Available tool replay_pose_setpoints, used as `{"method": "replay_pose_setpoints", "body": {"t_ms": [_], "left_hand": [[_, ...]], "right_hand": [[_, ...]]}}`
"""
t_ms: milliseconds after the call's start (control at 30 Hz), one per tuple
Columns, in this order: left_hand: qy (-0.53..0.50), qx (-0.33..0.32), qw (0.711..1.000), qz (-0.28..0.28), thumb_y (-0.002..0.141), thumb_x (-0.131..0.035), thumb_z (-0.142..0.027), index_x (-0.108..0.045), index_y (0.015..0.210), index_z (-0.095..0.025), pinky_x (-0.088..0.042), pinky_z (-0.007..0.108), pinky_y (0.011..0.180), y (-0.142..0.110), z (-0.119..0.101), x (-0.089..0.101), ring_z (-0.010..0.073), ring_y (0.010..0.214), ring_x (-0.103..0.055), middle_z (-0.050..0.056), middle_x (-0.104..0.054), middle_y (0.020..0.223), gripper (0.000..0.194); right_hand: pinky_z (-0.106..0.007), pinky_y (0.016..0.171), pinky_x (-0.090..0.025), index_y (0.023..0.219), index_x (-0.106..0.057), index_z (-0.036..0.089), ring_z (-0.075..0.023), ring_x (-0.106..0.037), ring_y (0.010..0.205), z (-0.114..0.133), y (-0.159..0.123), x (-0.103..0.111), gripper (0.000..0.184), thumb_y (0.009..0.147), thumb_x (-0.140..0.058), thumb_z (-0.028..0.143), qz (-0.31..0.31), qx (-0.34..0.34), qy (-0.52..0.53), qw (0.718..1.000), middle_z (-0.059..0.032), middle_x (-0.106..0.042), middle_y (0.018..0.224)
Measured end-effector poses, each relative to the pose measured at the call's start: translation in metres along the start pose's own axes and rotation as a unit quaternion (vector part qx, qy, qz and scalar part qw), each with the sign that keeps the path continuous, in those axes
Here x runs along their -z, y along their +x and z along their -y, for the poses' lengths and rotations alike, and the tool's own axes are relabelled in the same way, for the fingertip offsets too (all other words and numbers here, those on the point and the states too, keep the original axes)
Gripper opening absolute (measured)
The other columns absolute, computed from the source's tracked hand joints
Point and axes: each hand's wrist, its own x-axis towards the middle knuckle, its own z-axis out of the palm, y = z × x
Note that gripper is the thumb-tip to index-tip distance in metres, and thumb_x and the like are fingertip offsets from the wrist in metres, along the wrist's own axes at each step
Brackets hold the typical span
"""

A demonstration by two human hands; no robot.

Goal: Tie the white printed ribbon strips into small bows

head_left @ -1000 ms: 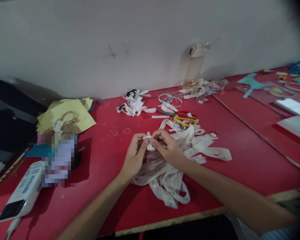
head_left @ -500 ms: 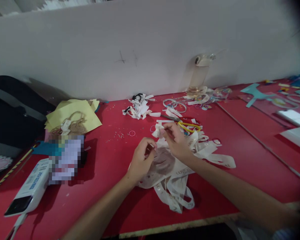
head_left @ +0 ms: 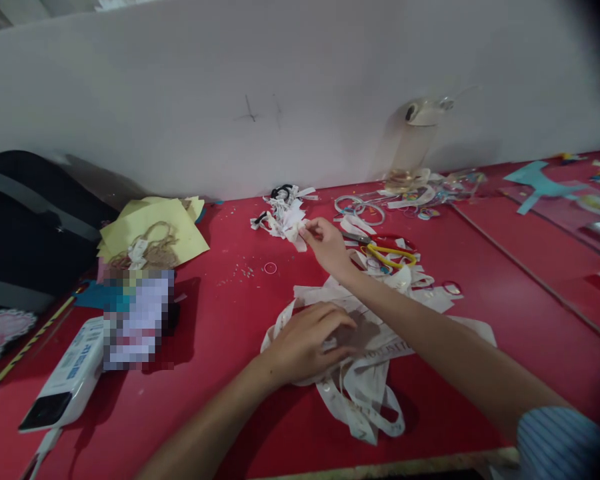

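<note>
My right hand (head_left: 326, 248) reaches to the pile of knotted white ribbon pieces (head_left: 284, 212), some with black bands. Its thumb and forefinger pinch a small white ribbon bow (head_left: 296, 231) at the pile's near right edge. Lower down, my left hand (head_left: 313, 343) rests over a heap of loose white printed ribbon (head_left: 363, 393), its fingers apart and bent; they appear to touch the strands. Scissors with red and yellow handles (head_left: 393, 256) lie just right of my right hand, partly among ribbon scraps.
A clear bottle (head_left: 413, 150) stands by the grey wall, with clear rings (head_left: 360, 209) and trinkets near it. At left are yellow sheets (head_left: 153, 230) with twine, a white power bank (head_left: 67, 377) with a cable, and a dark bag (head_left: 25, 227). A pink ring (head_left: 271, 268) lies mid-table.
My right hand has carried the white ribbon bow up and left to the pile. My left hand has moved right and spread over the ribbon heap. The view has shifted slightly.
</note>
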Motion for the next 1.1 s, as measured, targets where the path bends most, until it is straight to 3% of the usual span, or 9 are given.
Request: {"method": "replay_pose_setpoints", "body": {"t_ms": [233, 367, 433, 533, 700, 800, 933, 1100], "left_hand": [[0.023, -0.045, 0.998, 0.041, 0.085, -0.055, -0.019, -0.056, 0.11, -0.02, -0.043, 0.03, 0.089, 0.001, 0.003, -0.001, 0.0191, 0.105, -0.055, 0.007, -0.062, 0.109, 0.025], [0.074, -0.03, 0.997, -0.016, 0.085, -0.049, -0.011, -0.058, 0.103, -0.02, -0.043, 0.031, 0.087, 0.002, 0.009, -0.003, 0.018, 0.1, -0.055, 0.005, -0.063, 0.104, 0.022], [0.124, -0.009, 0.991, -0.052, 0.086, -0.049, -0.013, -0.059, 0.102, -0.02, -0.042, 0.033, 0.088, 0.001, 0.012, -0.002, 0.0193, 0.1, -0.054, 0.005, -0.063, 0.104, 0.02], [0.188, 0.064, 0.974, -0.106, 0.087, -0.049, -0.015, -0.058, 0.105, -0.021, -0.041, 0.036, 0.089, 0.001, 0.015, 0.004, 0.0212, 0.105, -0.051, 0.005, -0.061, 0.11, 0.021], [0.261, 0.182, 0.935, -0.154, 0.083, -0.054, -0.018, -0.056, 0.109, -0.019, -0.042, 0.04, 0.088, 0.0, 0.018, 0.014, 0.0254, 0.103, -0.053, 0.008, -0.06, 0.11, 0.026], [0.225, 0.204, 0.941, -0.147, 0.084, -0.05, -0.014, -0.055, 0.109, -0.021, -0.045, 0.034, 0.079, 0.0, 0.02, 0.015, 0.0212, 0.091, -0.058, 0.006, -0.062, 0.103, 0.026], [0.151, 0.151, 0.963, -0.162, 0.085, -0.043, -0.005, -0.057, 0.105, -0.021, -0.046, 0.029, 0.077, 0.0, 0.021, 0.016, 0.0167, 0.09, -0.058, 0.004, -0.061, 0.102, 0.03], [0.106, -0.022, 0.959, -0.26, 0.089, -0.046, -0.01, -0.062, 0.101, -0.021, -0.046, 0.027, 0.081, -0.002, 0.016, 0.017, 0.014, 0.094, -0.056, 0.005, -0.058, 0.1, 0.023]], "right_hand": [[-0.028, 0.071, -0.045, 0.084, -0.055, 0.019, -0.0152, -0.062, 0.076, -0.016, 0.034, -0.029, 0.008, 0.084, -0.05, 0.025, 0.0, -0.023, -0.067, 0.997, -0.0034, -0.067, 0.083], [-0.03, 0.07, -0.045, 0.079, -0.058, 0.02, -0.0174, -0.062, 0.071, -0.024, 0.046, -0.036, 0.002, 0.078, -0.058, 0.022, 0.019, -0.033, -0.098, 0.994, -0.0021, -0.066, 0.074], [-0.031, 0.07, -0.044, 0.086, -0.058, 0.02, -0.0182, -0.061, 0.07, -0.021, 0.045, -0.035, 0.009, 0.077, -0.06, 0.022, 0.016, -0.036, -0.11, 0.993, -0.0018, -0.066, 0.073], [-0.029, 0.068, -0.045, 0.094, -0.058, 0.02, -0.0162, -0.061, 0.069, -0.006, 0.028, -0.026, 0.014, 0.08, -0.057, 0.024, 0.023, -0.019, -0.102, 0.994, -0.0011, -0.066, 0.078], [-0.026, 0.072, -0.046, 0.095, -0.058, 0.02, -0.0147, -0.062, 0.079, 0.034, -0.027, 0.009, 0.013, 0.086, -0.05, 0.024, 0.102, 0.055, -0.027, 0.993, -0.0019, -0.066, 0.088], [-0.023, 0.061, -0.044, 0.103, -0.057, 0.021, -0.0128, -0.059, 0.063, 0.047, -0.059, 0.036, 0.017, 0.09, -0.046, 0.025, 0.138, 0.017, -0.031, 0.99, 0.002, -0.061, 0.069], [-0.023, 0.053, -0.037, 0.117, -0.054, 0.023, -0.0115, -0.051, 0.049, 0.046, -0.089, 0.061, 0.028, 0.091, -0.045, 0.023, 0.176, -0.022, -0.114, 0.977, 0.0057, -0.056, 0.056], [-0.023, 0.049, -0.032, 0.128, -0.05, 0.025, -0.0122, -0.049, 0.048, 0.04, -0.103, 0.068, 0.041, 0.087, -0.052, 0.024, 0.206, 0.001, -0.172, 0.963, 0.0054, -0.058, 0.056]]}}
